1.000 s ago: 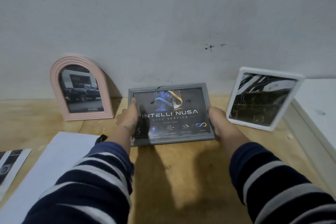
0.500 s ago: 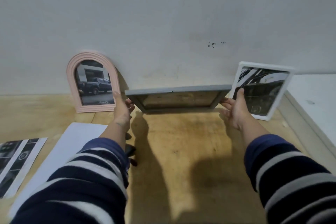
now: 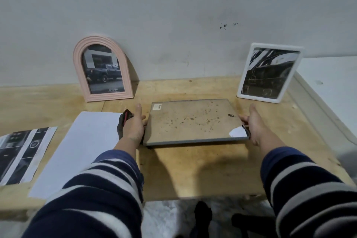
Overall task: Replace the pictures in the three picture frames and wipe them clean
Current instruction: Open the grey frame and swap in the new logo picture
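Holding grey frame (image 3: 195, 121) face-down between both hands, just above table (image 3: 193, 170): left hand (image 3: 134, 125) and right hand (image 3: 253, 125) grasping opposite short edges. Rigid, light, glass-fronted, probably fragile; support by edges, avoid torn backing corner.

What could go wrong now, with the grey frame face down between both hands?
The grey rectangular frame lies glass down on the wooden table, so sliding it could scratch the glass. A white paper corner pokes through the torn backing near the right hand and might tear further. The left hand sits beside a black-and-red tool it could knock.
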